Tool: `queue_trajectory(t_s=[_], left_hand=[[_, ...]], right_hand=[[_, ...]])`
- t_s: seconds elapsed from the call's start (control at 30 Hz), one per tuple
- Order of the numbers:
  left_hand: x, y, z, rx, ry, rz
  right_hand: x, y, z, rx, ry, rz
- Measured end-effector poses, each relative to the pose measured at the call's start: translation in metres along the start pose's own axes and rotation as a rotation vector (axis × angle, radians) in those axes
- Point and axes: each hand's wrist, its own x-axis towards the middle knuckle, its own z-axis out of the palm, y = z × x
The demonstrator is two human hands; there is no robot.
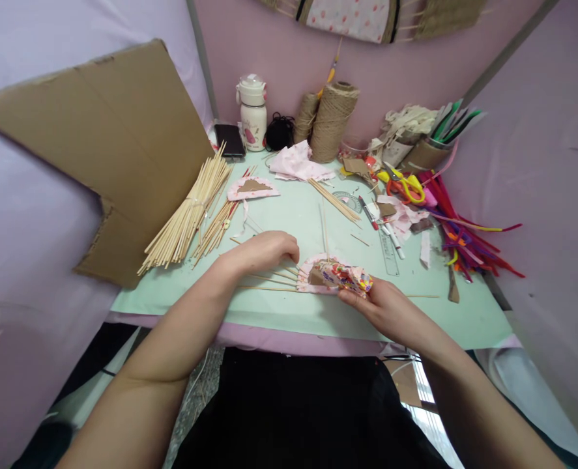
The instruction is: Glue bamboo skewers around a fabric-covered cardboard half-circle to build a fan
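Observation:
My left hand (274, 249) is closed, its fingertips curled down over thin wooden sticks (274, 280) that fan out from a semicircular cardboard piece. What it pinches, if anything, is hidden. The semicircular piece (308, 277) is edged in pink-and-white fabric and lies flat near the table's front. More sticks stand out from its far side and its right. My right hand (379, 301) grips a colourful floral-patterned, tube-like thing (350, 277), which leans over the piece and covers its right part. The kind of thing it is cannot be made out.
A bundle of sticks (191, 212) and a large cardboard sheet (122, 137) stand left. Behind are a phone (230, 141), a bottle (253, 117), twine rolls (335, 120) and a second semicircle (253, 187). Scissors (408, 185), pens (368, 213) and pipe cleaners (459, 228) lie right.

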Motion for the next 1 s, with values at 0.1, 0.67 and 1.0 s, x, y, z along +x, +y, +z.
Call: queue_trajectory(t_s=[0.1,0.67,1.0], left_hand=[[0.0,0.001,0.0,0.0,-0.003,-0.015],[-0.001,-0.001,0.001,0.015,0.014,0.009],[-0.004,-0.001,-0.004,0.048,-0.002,-0.028]], right_hand=[[0.0,0.0,0.001,0.014,-0.004,0.001],[0.011,-0.006,-0.007,-0.15,-0.059,0.087],[0.02,-0.019,-0.012,-0.284,-0.155,0.197]])
